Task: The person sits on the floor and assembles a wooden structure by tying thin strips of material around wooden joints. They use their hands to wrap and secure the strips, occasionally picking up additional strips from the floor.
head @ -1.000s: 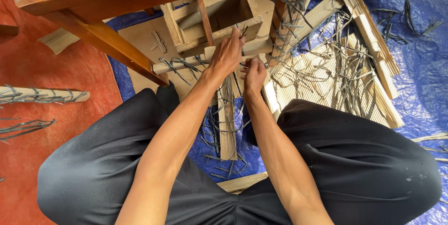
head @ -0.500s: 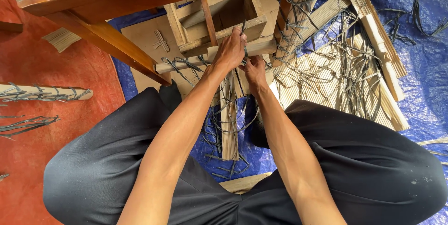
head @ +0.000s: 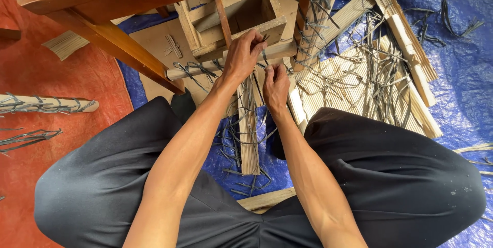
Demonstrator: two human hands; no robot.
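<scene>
Orange wooden beam [head: 102,37] slanting across upper left, above red mat [head: 61,104]. Blue tarp [head: 452,58] at right, strewn with slat bundles [head: 405,32] and dark strips [head: 452,16]. Bound roll [head: 46,105] lying on the mat.

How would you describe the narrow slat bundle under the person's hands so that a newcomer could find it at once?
Start at the open wooden box frame at top centre, where the left hand rests. From there a narrow bundle of pale slats runs straight toward the person, between the knees, over the blue tarp. Unlike the wide mat to the right, it is one slim strip.
</scene>
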